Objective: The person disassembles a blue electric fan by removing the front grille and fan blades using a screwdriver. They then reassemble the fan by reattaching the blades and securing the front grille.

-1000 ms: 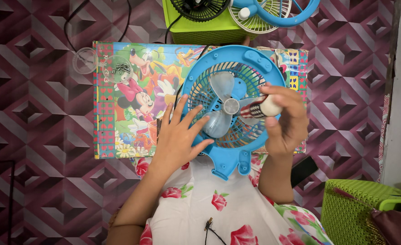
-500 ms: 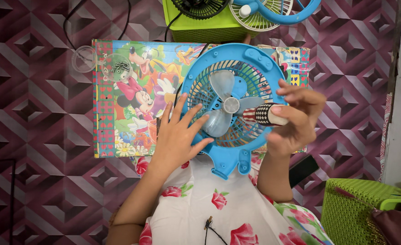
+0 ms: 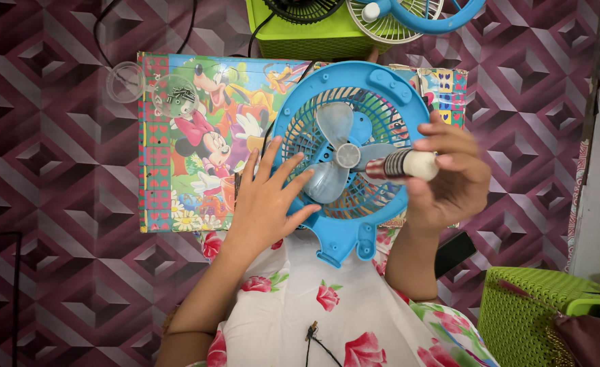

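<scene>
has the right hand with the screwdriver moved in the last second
Yes. The right hand with the screwdriver shifted rightward toward the blue fan's outer rim.

Glossy blue plastic fan (image 3: 388,85); translucent plastic blades (image 3: 334,126); glossy printed board (image 3: 191,143).

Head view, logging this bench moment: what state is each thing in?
Round blue plastic fan: lying flat, front grille off, blades bare.
Left hand: spread flat on the fan.
Right hand: gripping a white-handled tool at the hub.
Clear round lid: lying flat.
</scene>
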